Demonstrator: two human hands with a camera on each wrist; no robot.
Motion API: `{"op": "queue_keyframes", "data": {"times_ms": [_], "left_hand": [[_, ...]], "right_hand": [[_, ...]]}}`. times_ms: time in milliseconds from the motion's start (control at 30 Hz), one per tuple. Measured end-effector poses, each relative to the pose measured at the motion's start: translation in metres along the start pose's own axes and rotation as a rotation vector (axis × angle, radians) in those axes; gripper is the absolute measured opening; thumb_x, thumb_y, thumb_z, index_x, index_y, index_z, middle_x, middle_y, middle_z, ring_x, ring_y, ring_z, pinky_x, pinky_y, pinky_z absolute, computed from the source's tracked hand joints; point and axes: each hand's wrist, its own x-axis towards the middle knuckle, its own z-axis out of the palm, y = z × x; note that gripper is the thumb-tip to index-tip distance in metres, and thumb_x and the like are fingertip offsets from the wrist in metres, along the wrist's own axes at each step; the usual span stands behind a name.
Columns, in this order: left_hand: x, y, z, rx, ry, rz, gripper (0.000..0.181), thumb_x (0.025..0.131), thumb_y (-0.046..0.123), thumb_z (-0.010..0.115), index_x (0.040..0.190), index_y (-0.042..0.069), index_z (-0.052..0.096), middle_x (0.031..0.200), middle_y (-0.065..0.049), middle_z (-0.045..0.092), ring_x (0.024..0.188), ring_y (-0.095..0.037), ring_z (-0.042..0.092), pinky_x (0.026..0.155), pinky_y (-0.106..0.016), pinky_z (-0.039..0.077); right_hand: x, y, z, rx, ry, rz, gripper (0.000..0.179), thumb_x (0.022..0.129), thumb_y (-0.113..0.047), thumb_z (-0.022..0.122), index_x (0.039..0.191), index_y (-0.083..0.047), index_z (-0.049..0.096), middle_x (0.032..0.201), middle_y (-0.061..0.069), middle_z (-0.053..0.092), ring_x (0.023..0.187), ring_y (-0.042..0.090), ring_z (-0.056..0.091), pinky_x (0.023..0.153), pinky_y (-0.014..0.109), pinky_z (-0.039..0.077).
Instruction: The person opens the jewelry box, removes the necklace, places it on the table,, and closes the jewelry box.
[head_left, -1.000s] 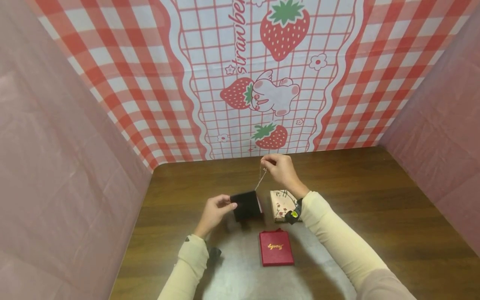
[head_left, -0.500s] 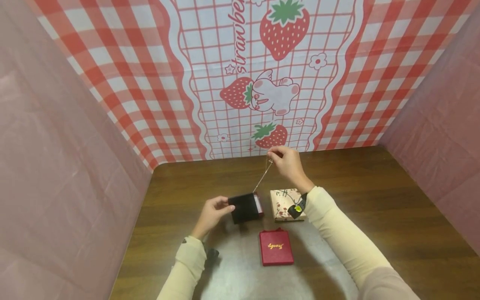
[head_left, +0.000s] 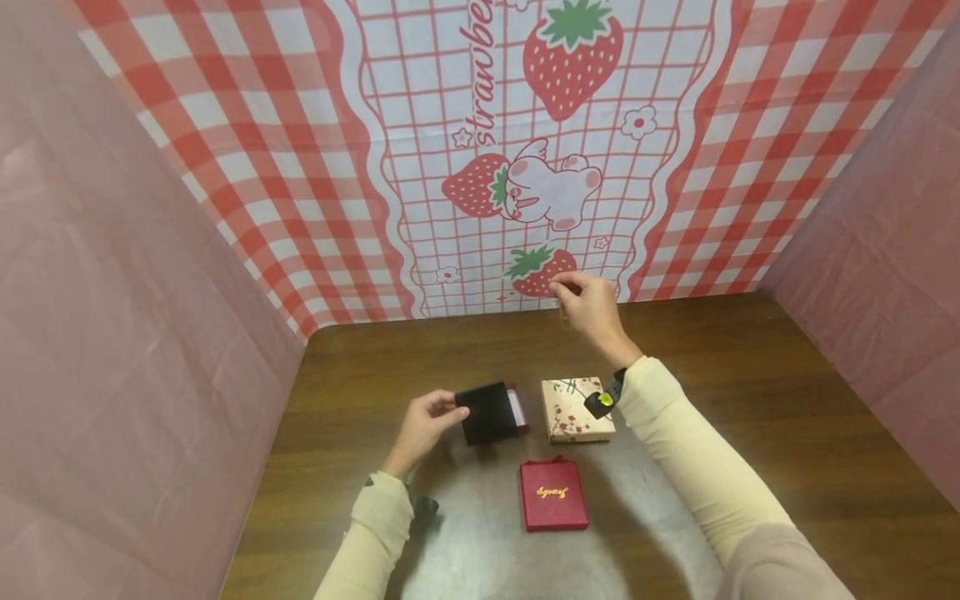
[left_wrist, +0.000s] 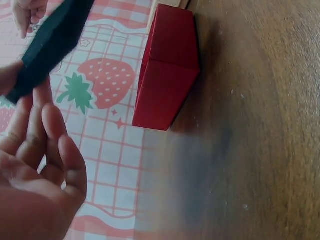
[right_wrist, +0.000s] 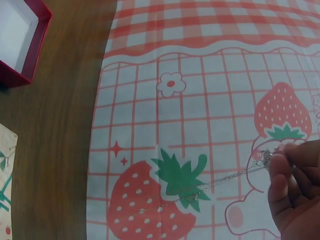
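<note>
My left hand [head_left: 423,427] pinches a flat black jewelry box insert [head_left: 486,414] by its left edge, between thumb and fingers. In the left wrist view the insert [left_wrist: 52,47] appears as a thin dark slab, tilted and raised off the table. Beneath it in the head view is a red box base [head_left: 522,423], partly hidden; the right wrist view shows its pale inside. Up at the back, my right hand [head_left: 595,312] pinches a fine silver necklace [right_wrist: 220,181] at one end. The chain dangles from the fingertips, away from the insert.
A red lid [head_left: 553,496] with gold lettering lies nearer the front. A cream box [head_left: 576,412] with a blossom pattern stands to the right, partly below my right wrist camera. Strawberry-print cloth [head_left: 645,208] hangs behind the wooden table [head_left: 750,400].
My right hand has risen and moved right, and the necklace has come away from the black insert. My left hand has shifted the insert slightly left, showing more of the red base.
</note>
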Motion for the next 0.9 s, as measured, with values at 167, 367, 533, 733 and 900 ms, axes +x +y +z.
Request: {"op": "queue_keyframes", "data": {"times_ms": [167,367,533,733,900], "left_hand": [[0.001,0.0,0.0,0.036,0.069,-0.008,0.02,0.082,0.007,0.075,0.095,-0.006,0.068,0.086,-0.015,0.073,0.073,-0.004,0.064,0.073,-0.021,0.053],[0.001,0.002,0.0,0.077,0.106,-0.03,0.022,0.084,0.012,0.074,0.096,-0.005,0.069,0.09,-0.019,0.073,0.076,-0.009,0.066,0.074,-0.025,0.054],[0.003,0.001,0.001,0.083,0.119,-0.029,0.024,0.084,0.014,0.074,0.096,-0.006,0.068,0.089,-0.019,0.073,0.077,-0.014,0.067,0.071,-0.025,0.054],[0.004,-0.001,0.001,0.073,0.114,-0.027,0.023,0.084,0.013,0.074,0.097,-0.005,0.069,0.09,-0.02,0.073,0.076,-0.013,0.067,0.071,-0.023,0.054],[0.003,0.001,0.001,0.073,0.118,-0.03,0.025,0.084,0.014,0.074,0.098,-0.005,0.068,0.092,-0.02,0.073,0.076,-0.011,0.066,0.073,-0.024,0.054]], "right_hand": [[0.003,0.001,-0.003,-0.052,-0.054,0.011,0.017,0.092,-0.007,0.065,0.1,0.006,0.072,0.083,0.021,0.072,0.062,0.012,0.059,0.056,0.013,0.042],[0.001,-0.006,-0.002,-0.067,-0.132,-0.019,0.015,0.092,-0.009,0.065,0.097,0.003,0.074,0.079,0.019,0.072,0.061,0.013,0.057,0.054,0.019,0.043],[-0.001,-0.011,0.0,-0.071,-0.221,-0.05,0.016,0.093,-0.012,0.064,0.098,0.001,0.073,0.082,0.016,0.072,0.064,0.016,0.059,0.056,0.024,0.045],[0.0,-0.013,-0.002,-0.074,-0.237,-0.034,0.015,0.093,-0.011,0.064,0.097,0.0,0.073,0.079,0.017,0.071,0.062,0.015,0.057,0.057,0.025,0.045],[0.001,-0.015,-0.003,-0.085,-0.238,-0.041,0.014,0.093,-0.011,0.064,0.097,0.0,0.073,0.077,0.014,0.07,0.062,0.015,0.056,0.057,0.026,0.045]]}}
